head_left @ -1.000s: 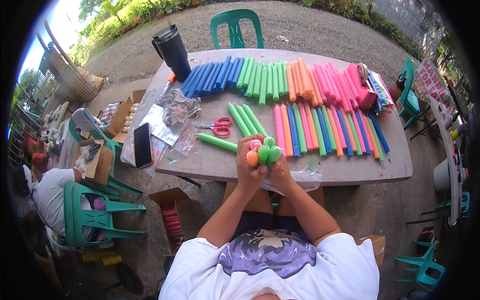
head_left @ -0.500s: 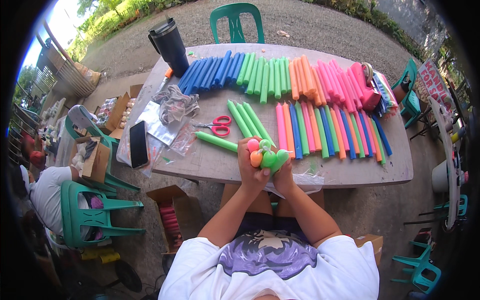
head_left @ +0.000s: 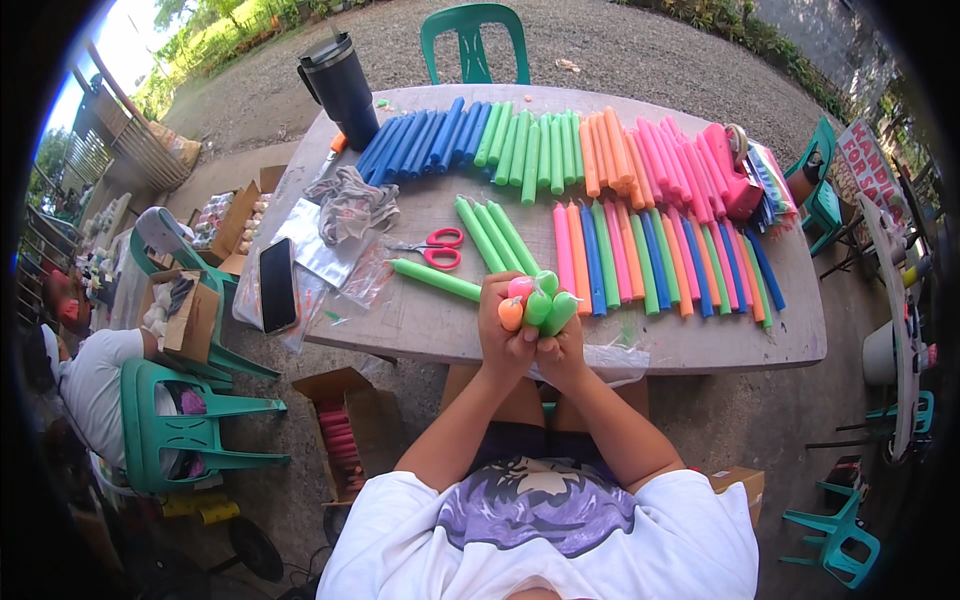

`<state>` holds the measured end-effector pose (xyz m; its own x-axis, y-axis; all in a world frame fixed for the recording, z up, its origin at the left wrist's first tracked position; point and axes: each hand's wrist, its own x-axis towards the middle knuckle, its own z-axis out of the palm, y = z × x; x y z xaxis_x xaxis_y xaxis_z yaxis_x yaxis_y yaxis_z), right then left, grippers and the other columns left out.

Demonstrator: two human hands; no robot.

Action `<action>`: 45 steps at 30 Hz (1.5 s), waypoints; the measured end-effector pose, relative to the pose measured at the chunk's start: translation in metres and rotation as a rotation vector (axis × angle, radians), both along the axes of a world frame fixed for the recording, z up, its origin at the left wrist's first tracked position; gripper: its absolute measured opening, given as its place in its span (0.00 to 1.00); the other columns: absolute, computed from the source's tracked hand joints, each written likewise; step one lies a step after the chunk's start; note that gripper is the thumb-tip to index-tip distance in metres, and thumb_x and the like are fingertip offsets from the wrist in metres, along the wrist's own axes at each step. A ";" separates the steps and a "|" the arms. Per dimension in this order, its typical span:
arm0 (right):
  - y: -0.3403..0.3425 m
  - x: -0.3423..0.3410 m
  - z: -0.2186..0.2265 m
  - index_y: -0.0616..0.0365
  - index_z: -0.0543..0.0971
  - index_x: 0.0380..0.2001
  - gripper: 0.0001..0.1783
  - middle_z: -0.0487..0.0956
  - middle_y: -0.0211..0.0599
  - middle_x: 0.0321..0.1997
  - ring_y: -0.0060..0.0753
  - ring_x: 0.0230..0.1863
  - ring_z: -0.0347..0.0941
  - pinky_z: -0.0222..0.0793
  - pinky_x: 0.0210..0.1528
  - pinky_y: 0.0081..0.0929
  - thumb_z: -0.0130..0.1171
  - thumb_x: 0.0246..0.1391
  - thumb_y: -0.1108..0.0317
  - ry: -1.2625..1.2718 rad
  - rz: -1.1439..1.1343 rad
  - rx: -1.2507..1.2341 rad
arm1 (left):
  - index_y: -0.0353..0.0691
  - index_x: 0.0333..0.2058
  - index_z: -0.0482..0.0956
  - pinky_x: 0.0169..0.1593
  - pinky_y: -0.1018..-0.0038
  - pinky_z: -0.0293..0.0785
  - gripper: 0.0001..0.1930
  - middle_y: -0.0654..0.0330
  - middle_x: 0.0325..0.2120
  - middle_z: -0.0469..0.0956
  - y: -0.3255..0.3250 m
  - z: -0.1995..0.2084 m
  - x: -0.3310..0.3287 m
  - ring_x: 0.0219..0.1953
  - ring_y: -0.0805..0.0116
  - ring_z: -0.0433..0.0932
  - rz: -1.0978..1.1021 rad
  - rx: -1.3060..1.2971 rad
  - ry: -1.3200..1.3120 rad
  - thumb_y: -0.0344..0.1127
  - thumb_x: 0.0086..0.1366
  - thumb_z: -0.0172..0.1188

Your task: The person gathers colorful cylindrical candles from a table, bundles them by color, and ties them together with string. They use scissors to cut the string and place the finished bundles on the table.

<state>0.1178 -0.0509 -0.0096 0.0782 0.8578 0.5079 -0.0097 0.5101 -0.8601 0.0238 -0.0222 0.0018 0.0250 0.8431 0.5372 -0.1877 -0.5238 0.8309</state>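
Observation:
Both my hands are wrapped round one bundle of candles (head_left: 538,305) at the table's near edge, wick ends up. Green, orange and pink tips show; the lower parts are hidden by my fingers. My left hand (head_left: 503,335) closes on the orange and pink side, my right hand (head_left: 566,352) on the green side. Just beyond lie a few loose green candles (head_left: 490,235), and another green candle (head_left: 436,279) points toward my left hand. Red-handled scissors (head_left: 440,250) rest left of them. A row of mixed-colour candles (head_left: 660,262) lies to the right.
Blue, green, orange and pink candles (head_left: 540,150) line the table's far side. A dark tumbler (head_left: 340,92), a grey rag (head_left: 352,205) and a phone (head_left: 277,286) are at the left. A pink tape dispenser (head_left: 735,175) stands far right. A cardboard box (head_left: 365,425) sits on the floor.
The candle tips in the bundle have shifted: a green one at the back now stands higher, and the tips sit more upright. Both hands stay wrapped round it in nearly the same place.

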 end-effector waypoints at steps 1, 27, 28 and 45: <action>0.000 -0.003 0.007 0.63 0.69 0.50 0.34 0.75 0.41 0.46 0.31 0.45 0.73 0.68 0.45 0.27 0.50 0.56 0.42 -0.044 -0.056 0.015 | 0.35 0.36 0.69 0.45 0.70 0.67 0.26 0.55 0.39 0.69 0.000 0.001 0.000 0.43 0.65 0.69 -0.039 -0.069 -0.033 0.58 0.61 0.56; 0.195 0.026 0.081 0.63 0.63 0.59 0.40 0.70 0.47 0.53 0.47 0.57 0.63 0.66 0.52 0.46 0.53 0.54 0.42 -1.176 -0.691 -0.644 | 0.38 0.35 0.67 0.44 0.74 0.66 0.04 0.62 0.32 0.70 0.023 0.006 -0.062 0.36 0.74 0.69 0.091 -0.314 -0.227 0.31 0.66 0.48; 0.200 0.025 0.077 0.62 0.62 0.60 0.41 0.69 0.49 0.54 0.47 0.58 0.62 0.65 0.52 0.48 0.53 0.54 0.40 -1.217 -0.687 -0.659 | 0.38 0.34 0.67 0.44 0.74 0.67 0.03 0.61 0.32 0.70 0.022 0.007 -0.062 0.36 0.74 0.69 0.087 -0.310 -0.222 0.31 0.66 0.48; 0.199 0.026 0.061 0.48 0.55 0.63 0.45 0.60 0.58 0.57 0.66 0.60 0.52 0.72 0.50 0.45 0.66 0.42 0.63 -1.196 -0.651 -0.660 | 0.37 0.34 0.67 0.43 0.74 0.67 0.02 0.61 0.31 0.69 0.021 0.006 -0.064 0.35 0.73 0.69 0.074 -0.235 -0.219 0.29 0.65 0.49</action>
